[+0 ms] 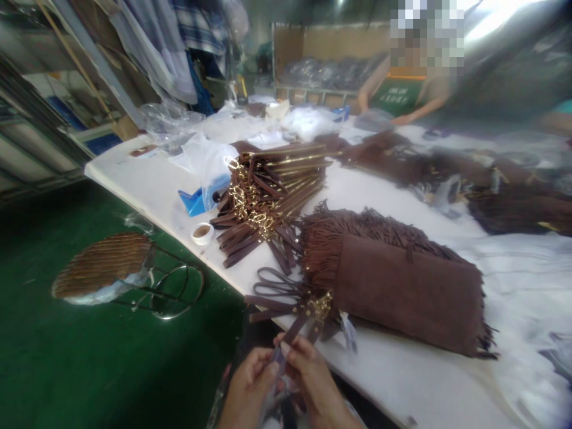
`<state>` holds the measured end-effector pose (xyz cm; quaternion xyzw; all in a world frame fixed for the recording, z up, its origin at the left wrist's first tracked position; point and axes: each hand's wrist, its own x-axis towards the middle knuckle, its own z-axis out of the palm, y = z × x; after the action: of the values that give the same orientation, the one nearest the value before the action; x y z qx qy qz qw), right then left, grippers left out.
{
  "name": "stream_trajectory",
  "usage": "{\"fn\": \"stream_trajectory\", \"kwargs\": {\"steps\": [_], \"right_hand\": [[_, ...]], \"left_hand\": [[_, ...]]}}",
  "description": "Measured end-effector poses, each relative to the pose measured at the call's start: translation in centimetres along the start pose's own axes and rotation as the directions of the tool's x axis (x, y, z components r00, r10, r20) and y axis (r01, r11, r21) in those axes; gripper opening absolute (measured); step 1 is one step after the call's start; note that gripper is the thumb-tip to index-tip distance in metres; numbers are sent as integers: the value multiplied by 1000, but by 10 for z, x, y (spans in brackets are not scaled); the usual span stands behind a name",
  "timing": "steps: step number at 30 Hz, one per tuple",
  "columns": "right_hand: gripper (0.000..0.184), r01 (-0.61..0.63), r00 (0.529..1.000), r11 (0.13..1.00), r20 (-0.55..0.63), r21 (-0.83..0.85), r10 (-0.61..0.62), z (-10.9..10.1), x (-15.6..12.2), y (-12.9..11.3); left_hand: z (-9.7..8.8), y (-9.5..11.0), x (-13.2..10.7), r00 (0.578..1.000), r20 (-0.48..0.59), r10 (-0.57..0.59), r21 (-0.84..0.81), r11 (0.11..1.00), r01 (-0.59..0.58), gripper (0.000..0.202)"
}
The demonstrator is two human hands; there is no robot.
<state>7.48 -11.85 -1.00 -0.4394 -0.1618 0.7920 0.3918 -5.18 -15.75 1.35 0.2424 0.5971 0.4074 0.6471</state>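
Note:
At the table's near edge, my left hand [252, 381] and my right hand [310, 372] are close together, both closed with fingers pinched. Between them runs a brown strap [295, 329], its lower end wrapped in thin greyish plastic film [277, 357]. From there the strap leads up to gold-coloured clasps [319, 307]. These clasps lie against a stack of brown fringed bags [406, 292], just beyond my right hand. Looped dark straps [279, 281] stick out to the left of the clasps, over the table edge.
Behind lies a pile of brown straps and gold-zippered pieces [277, 190]. A tape roll [202, 233] and a blue piece [194, 202] sit left of it on the white table [134, 173]. A stool [105, 265] stands left. Across the table, a person in a green apron [397, 95] handles plastic.

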Motion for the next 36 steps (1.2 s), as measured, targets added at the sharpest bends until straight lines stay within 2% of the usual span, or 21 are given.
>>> {"fn": "stream_trajectory", "kwargs": {"steps": [2, 4, 8, 11, 14, 22, 26, 30, 36], "right_hand": [[43, 2, 1000, 999, -2, -49, -2, 0, 1, -2], [48, 66, 995, 989, -61, -131, -74, 1, 0, -11], [56, 210, 927, 943, -256, -258, -276, 4, -4, -43], [52, 208, 910, 936, -295, -284, -292, 5, -3, -60], [48, 195, 904, 948, -329, -253, -274, 4, 3, -59], [44, 210, 924, 961, -284, -180, -255, -3, 1, -53], [43, 247, 935, 960, -229, -132, -272, -3, -3, -58], [45, 257, 946, 965, -194, -48, -262, -3, -5, -59], [45, 294, 933, 954, -198, -62, -300, -11, -2, -57]], "left_hand": [[-1, 0, 2, 1000, -9, 11, 29, 1000, -10, 41], [-6, 5, 3, 999, -14, 40, 97, 995, -39, 37], [-24, 25, 5, 990, 77, 117, 217, 967, -131, 32], [-33, 38, 5, 981, 159, 109, 246, 958, -146, 32], [-32, 42, 8, 984, 134, 116, 306, 940, -152, 34], [-7, 27, 17, 985, 17, 173, 348, 922, -168, 43], [17, 34, 22, 989, 45, 141, 314, 938, -148, 42], [43, 46, 29, 976, 49, 213, 303, 928, -218, 43], [56, 47, 34, 954, 84, 288, 374, 878, -298, 43]]}}
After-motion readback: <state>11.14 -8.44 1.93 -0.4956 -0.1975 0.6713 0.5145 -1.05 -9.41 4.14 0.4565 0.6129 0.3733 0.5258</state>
